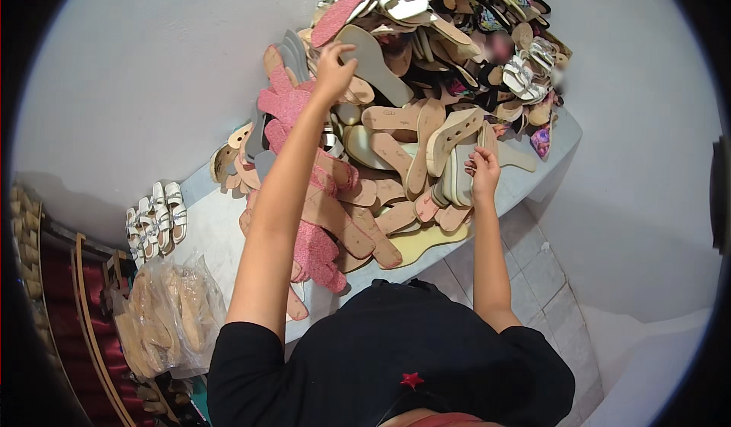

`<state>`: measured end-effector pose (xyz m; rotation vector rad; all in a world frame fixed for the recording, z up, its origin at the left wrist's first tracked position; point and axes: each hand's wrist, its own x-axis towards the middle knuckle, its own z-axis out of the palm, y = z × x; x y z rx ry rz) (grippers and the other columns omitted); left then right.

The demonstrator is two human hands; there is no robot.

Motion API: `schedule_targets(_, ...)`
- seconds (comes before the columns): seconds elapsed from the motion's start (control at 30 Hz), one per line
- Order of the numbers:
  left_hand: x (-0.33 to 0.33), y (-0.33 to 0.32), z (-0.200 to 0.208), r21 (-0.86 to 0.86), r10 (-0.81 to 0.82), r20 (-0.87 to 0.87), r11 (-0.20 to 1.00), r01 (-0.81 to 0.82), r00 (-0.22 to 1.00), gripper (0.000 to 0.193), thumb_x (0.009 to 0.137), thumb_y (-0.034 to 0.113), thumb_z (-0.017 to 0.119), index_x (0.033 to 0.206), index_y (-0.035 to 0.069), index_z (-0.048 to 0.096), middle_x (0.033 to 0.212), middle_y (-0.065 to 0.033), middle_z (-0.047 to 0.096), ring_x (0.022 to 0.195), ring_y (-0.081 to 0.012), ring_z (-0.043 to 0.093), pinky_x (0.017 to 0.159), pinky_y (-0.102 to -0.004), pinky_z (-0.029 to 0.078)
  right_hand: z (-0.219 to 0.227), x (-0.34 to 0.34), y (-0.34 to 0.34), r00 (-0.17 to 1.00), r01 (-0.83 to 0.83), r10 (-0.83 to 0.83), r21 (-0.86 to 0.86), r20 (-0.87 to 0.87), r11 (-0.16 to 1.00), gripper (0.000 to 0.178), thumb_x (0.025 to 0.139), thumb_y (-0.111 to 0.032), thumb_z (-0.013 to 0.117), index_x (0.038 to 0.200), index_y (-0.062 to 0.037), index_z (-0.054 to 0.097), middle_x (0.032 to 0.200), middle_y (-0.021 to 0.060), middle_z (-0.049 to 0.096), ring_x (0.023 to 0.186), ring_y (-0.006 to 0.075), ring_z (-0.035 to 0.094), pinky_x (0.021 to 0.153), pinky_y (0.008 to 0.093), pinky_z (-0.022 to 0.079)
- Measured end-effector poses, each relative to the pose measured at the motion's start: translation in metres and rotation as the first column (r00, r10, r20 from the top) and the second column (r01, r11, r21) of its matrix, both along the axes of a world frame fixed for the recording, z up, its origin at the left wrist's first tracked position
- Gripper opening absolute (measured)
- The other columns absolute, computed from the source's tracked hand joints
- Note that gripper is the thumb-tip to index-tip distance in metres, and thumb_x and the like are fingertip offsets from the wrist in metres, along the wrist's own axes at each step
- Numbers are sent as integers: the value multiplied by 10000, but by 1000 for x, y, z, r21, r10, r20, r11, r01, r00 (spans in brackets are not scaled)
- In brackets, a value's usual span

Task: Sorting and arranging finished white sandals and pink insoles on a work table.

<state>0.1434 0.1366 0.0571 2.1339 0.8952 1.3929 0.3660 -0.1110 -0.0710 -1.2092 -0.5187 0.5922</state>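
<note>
Hands working a sole pile at surface's far edge: left hand (333,65) is closing its grip on grey sole (377,65); right hand (483,169) is pinching pale sole (457,172) w/ fingertips mid-pile.

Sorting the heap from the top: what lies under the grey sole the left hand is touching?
Under the grey sole at the left hand lie tan soles and pink glitter soles. What sits deeper in the pile, and the table beneath, is covered.

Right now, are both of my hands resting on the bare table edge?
No, the left hand grips a grey sole high on the pile, and the right hand touches soles lower down.
</note>
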Motion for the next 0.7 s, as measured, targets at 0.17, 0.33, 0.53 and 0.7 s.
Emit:
schedule_targets(0.17, 16, 7, 8, -24, 156, -210, 986, -164, 965, 418, 644, 248, 579, 1045, 133, 544, 1249, -226, 285, 1167, -392, 234, 971, -419, 215, -27, 30, 3, 999, 35, -39, -164, -18, 986, 196, 811, -141, 483, 972, -28, 492, 762, 44, 539, 597, 100, 526, 504, 201, 426)
schedule_targets(0.33, 5, 22, 2, 28, 205, -235, 979, -204, 950, 453, 637, 259, 587, 1071, 147, 522, 1263, -241, 244, 1179, -401, 212, 972, -429, 209, -15, -8, 33, 946, -311, 314, -490, -78, 814, 390, 794, -271, 499, 1050, 20, 456, 876, 137, 547, 703, 188, 568, 585, 258, 454)
schedule_targets(0.53, -12, -11, -23, -143, 116, -110, 981, -131, 987, 445, 661, 304, 611, 1068, 160, 505, 1258, -218, 231, 1168, -384, 224, 961, -434, 217, -6, -37, 53, 817, 114, 384, -774, 430, 623, 804, 616, -437, 620, 1136, 100, 324, 1015, 320, 462, 975, 430, 443, 851, 437, 360)
schedule_targets(0.7, -58, -67, -52, -188, 150, 9, 971, -145, 989, 348, 701, 243, 584, 1022, 122, 524, 1099, -161, 431, 1092, -310, 345, 931, -396, 263, 4, -38, 49, 824, 100, 396, -792, 405, 602, 857, 602, -384, 640, 1177, 101, 227, 1085, 347, 404, 1042, 433, 401, 883, 422, 340)
